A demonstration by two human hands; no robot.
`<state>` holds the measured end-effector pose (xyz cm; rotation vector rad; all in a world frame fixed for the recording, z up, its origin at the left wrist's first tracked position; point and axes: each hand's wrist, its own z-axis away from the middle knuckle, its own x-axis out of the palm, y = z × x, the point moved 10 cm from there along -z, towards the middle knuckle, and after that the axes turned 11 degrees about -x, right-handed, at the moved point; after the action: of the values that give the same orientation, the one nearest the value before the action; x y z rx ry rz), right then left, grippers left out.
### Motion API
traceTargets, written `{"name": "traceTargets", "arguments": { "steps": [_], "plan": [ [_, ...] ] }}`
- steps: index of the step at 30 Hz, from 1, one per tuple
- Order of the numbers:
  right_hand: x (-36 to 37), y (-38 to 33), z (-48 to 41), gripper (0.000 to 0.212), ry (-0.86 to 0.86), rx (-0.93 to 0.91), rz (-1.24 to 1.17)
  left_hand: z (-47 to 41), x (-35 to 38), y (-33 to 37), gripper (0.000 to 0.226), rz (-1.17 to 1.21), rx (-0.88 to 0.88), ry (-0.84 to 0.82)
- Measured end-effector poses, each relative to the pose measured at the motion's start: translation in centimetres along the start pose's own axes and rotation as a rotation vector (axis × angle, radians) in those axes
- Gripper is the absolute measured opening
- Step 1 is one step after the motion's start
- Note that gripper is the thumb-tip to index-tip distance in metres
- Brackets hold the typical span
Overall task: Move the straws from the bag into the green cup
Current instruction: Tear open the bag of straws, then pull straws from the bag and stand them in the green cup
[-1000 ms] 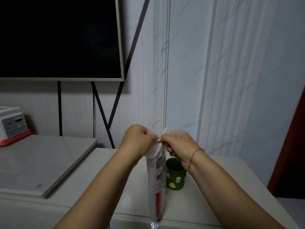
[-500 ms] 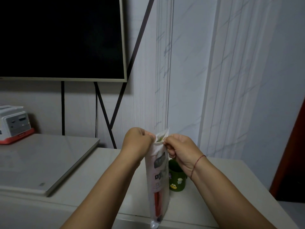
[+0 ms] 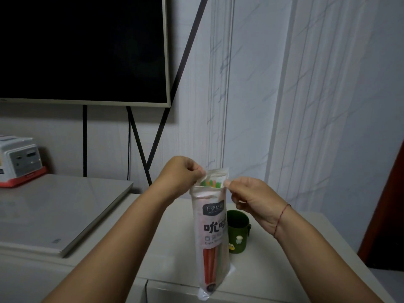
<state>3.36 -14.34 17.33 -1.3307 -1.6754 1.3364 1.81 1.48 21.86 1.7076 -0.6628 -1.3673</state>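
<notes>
Nearest the camera, the bottom of the tall, narrow, clear plastic bag with white printed panels (image 3: 213, 226) hangs at the near edge of the pale cream surface (image 3: 170, 248); whether it touches that edge cannot be told. The bag is upright. Through its lower part the long red and green plastic straws (image 3: 208, 267) show, all inside it.

Higher up, both hands hold the bag's mouth. The left hand (image 3: 180, 173) has its fingers (image 3: 197, 171) curled and pinching the left lip. The right hand (image 3: 251, 197), a thin red thread bracelet (image 3: 282, 217) at its wrist, pinches the right lip between thumb and fingers (image 3: 228, 183).

A second ago the two hands met over a closed top. Half a second ago a small gap had opened. Now the lips are drawn apart and the bright straw tips stand exposed between them. So the opening step looks done, and the straws can likely be drawn out next. No straw has yet left the bag.

Just behind the bag, towards the right edge of the surface, the dark green plastic cup with cartoon stickers (image 3: 239, 235) stands upright, partly hidden by the bag.

Farther left lies a flat pale grey slab (image 3: 54, 211), with a white and red boxy device (image 3: 19, 160) at its far left corner. A large dark screen (image 3: 83, 49) hangs on the wall beyond.
</notes>
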Motion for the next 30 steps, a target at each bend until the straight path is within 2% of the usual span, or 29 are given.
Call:
{"name": "traceTargets", "arguments": {
  "steps": [1,3,4,5,8,14,17,19,20,23,26,30],
  "plan": [
    [0.0,0.4,0.0,0.033,-0.022,-0.021,0.007,0.0,0.2,0.0,0.014,0.03,-0.001,-0.028],
    [0.0,1.7,-0.2,0.082,-0.1,-0.044,0.009,0.1,0.5,0.0,0.015,0.056,-0.001,-0.064],
    [0.4,2.5,-0.1,0.098,-0.157,-0.045,0.023,0.1,0.6,0.1,0.014,0.057,0.003,-0.08],
    [0.9,3.1,0.0,0.104,-0.211,-0.044,0.031,0.1,0.7,0.3,0.014,0.055,0.008,-0.097],
    [1.5,4.7,0.1,0.097,-0.245,-0.044,0.017,0.1,1.2,0.8,0.013,0.053,0.023,-0.139],
    [0.7,5.4,-0.5,0.054,-0.116,-0.066,-0.028,0.0,2.0,1.1,0.016,0.099,0.042,-0.193],
    [0.0,5.7,-0.6,0.042,0.001,-0.066,-0.075,-0.4,1.5,0.8,0.034,0.313,0.037,-0.182],
    [-1.1,6.4,-0.7,0.04,0.129,-0.045,-0.136,-0.6,2.0,-0.7,0.049,0.513,0.002,-0.193],
    [-1.5,6.8,-0.7,0.041,0.192,-0.03,-0.197,-0.6,2.8,-1.6,0.052,0.519,0.003,-0.203],
    [-2.0,7.5,-0.6,0.045,0.304,-0.024,-0.432,0.5,7.0,-5.3,0.04,0.284,-0.004,-0.273],
    [-1.5,7.5,-0.4,0.051,0.298,-0.027,-0.58,1.1,10.7,-8.1,0.041,0.249,-0.019,-0.374],
    [-1.5,7.0,0.0,0.052,0.165,-0.036,-0.531,0.7,11.5,-8.6,0.032,0.212,-0.005,-0.467]
  ]
}}
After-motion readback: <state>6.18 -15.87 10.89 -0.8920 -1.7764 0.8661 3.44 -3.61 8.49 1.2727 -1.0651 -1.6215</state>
